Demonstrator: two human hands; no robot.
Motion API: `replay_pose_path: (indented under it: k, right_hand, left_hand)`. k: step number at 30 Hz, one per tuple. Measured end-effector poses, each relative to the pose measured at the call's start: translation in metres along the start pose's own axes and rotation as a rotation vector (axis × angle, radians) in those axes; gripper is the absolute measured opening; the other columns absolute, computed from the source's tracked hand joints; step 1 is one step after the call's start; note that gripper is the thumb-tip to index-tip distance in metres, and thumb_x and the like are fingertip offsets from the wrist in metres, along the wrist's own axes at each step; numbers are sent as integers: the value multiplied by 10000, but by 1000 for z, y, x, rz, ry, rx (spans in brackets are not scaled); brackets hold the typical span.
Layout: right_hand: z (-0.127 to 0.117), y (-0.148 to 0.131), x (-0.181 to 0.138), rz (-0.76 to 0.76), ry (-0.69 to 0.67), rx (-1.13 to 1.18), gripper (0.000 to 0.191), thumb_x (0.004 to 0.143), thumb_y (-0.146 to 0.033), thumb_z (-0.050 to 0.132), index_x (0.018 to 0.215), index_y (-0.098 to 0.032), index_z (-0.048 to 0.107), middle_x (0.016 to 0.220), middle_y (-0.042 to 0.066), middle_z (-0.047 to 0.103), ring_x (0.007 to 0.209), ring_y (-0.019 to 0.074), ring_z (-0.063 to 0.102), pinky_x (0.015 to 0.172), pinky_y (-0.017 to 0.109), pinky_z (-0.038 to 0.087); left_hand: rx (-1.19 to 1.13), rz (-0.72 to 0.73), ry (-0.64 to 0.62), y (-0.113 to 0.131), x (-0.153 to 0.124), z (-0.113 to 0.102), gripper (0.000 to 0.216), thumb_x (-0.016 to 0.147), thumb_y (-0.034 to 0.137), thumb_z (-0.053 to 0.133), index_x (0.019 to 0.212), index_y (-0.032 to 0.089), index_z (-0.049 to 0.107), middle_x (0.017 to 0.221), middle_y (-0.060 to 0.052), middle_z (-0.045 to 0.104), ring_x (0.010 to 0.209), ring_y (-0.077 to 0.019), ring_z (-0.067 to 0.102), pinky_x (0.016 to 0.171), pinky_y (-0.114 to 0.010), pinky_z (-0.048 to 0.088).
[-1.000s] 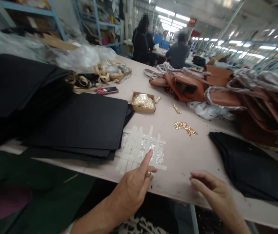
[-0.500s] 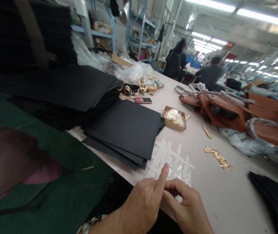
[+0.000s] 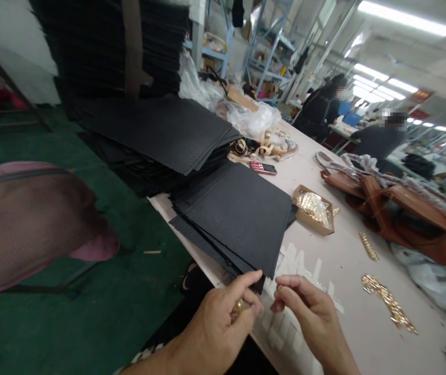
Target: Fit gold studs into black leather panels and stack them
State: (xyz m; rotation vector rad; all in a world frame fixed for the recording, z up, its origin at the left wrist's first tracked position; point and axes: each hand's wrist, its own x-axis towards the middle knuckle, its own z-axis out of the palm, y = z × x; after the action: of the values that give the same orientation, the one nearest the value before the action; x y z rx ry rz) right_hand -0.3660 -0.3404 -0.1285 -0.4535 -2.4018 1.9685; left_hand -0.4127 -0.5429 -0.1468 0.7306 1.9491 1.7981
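Observation:
My left hand (image 3: pixel 223 317) is closed at the lower middle, beside the near corner of a stack of black sheets (image 3: pixel 238 208). Its forefinger points forward while the thumb meets the curled fingers. A small gold-coloured round piece (image 3: pixel 239 305) shows among those fingers; whether it is worn as a ring or held, I cannot tell. Just to the right, my right hand (image 3: pixel 312 315) pinches thumb against fingertips, and what lies in the pinch is too small to make out. A gap separates the hands. Beneath and beyond them, white strips (image 3: pixel 301 265) lie over clear plastic on the table (image 3: pixel 348 281).
A cardboard box of gold chain pieces (image 3: pixel 314 211) stands ahead. Gold chains (image 3: pixel 389 304) lie at right, near brown bags (image 3: pixel 406 208). A red phone (image 3: pixel 262 167) and taller black stacks (image 3: pixel 160 125) are farther back. A covered seat (image 3: pixel 39 224) is left; two people sit beyond.
My hands have come apart, and the left forefinger has lowered towards the black sheets' corner. The view has swung left, so things on the table appear farther right.

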Motion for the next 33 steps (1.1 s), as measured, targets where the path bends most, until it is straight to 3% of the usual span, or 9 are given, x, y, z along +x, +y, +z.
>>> replay_pose_path:
  k: [4,8,10,14,18,21,25,28,33]
  right_hand:
    - [5,-4,23,32,-49,239,227,841,-385,726,954,-191,697,753,21,702,639,150,661,647,271,528]
    - [15,-3,27,60,-83,335,170,856,-333,725,994,-238,699,913,38,748,776,169,703,743,297,564]
    - [18,-4,23,27,-100,267,146,874,-324,707,1001,-252,706,927,35,754,803,163,701,770,285,563]
    - [20,-13,9,-121,-87,-26,140,913,-314,653,1035,-277,710,954,20,748,856,162,691,793,261,548]
    - [22,-25,-5,-294,-73,-329,130,925,-270,617,1008,-286,716,973,4,738,900,167,683,776,247,520]
    - [23,-31,-14,-330,-89,-427,111,921,-253,604,952,-280,707,911,-16,730,841,153,677,740,243,509]
    - [20,-32,-24,-320,-54,-467,92,918,-248,608,939,-281,692,823,-49,713,732,113,659,682,208,497]
    - [15,-29,-31,-386,5,-486,100,911,-218,611,932,-282,685,794,-64,699,683,96,636,647,193,484]
    - [7,-23,-43,-415,49,-494,147,926,-195,602,1027,-279,668,891,-36,695,784,117,645,709,225,483]
  left_hand:
    - [-205,-306,51,0,3,-8,351,911,323,516,1242,219,570,874,17,661,519,-71,442,451,-195,366]
    - [-204,-234,89,10,7,-12,246,911,307,560,1126,230,650,938,2,692,745,-115,593,678,-232,467]
    - [-198,-165,89,15,9,-13,208,921,283,550,1089,234,663,959,-2,704,846,-140,618,749,-250,463]
    - [-230,-230,98,17,10,-11,245,935,338,524,1139,227,602,920,-5,702,762,-142,604,661,-261,442]
    - [-159,-244,-26,16,3,-5,586,879,210,530,1435,279,360,1038,1,702,752,-140,595,705,-288,448]
    - [-223,-238,-128,14,-4,0,776,828,133,506,1517,297,191,1138,-16,669,746,-134,588,768,-314,443]
    - [-733,-407,-206,10,-5,5,794,729,131,560,1469,190,279,1062,-58,665,804,-157,625,647,-261,392]
    - [-1041,-510,-162,9,-2,8,708,683,149,612,1359,112,407,1039,-98,661,813,-176,640,623,-245,364]
    - [-1007,-470,-155,15,-3,12,655,790,249,610,1393,123,389,1080,-99,652,956,-196,617,757,-274,395]
